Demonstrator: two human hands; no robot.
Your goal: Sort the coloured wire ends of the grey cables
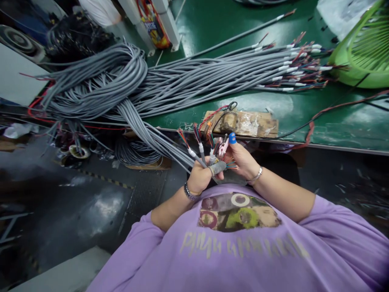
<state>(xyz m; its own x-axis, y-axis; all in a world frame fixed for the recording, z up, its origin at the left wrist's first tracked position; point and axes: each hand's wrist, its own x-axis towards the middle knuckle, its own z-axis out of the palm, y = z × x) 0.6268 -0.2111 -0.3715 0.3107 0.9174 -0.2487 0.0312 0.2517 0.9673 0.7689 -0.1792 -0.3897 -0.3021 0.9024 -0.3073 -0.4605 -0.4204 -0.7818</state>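
My left hand [200, 177], with a grey wrap on the thumb, is closed around several grey cables [174, 151]. Their stripped ends with white sleeves and coloured inner wires [184, 138] fan out above my fist. Close against it, my right hand [243, 159] has its fingers bent around thin coloured wires [231, 164] that poke out past the left thumb. A blue cover [232, 138] sits on one right fingertip. Beside that finger is a small pinkish piece [223, 147], whose kind I cannot make out. The right fingers are partly hidden.
A large coil of grey cable [100, 81] and a long bundle [212, 75] lie across the green table [206, 24]. At the front edge is a wooden block [255, 123] with a red and a black wire. A green basket [361, 52] stands at right.
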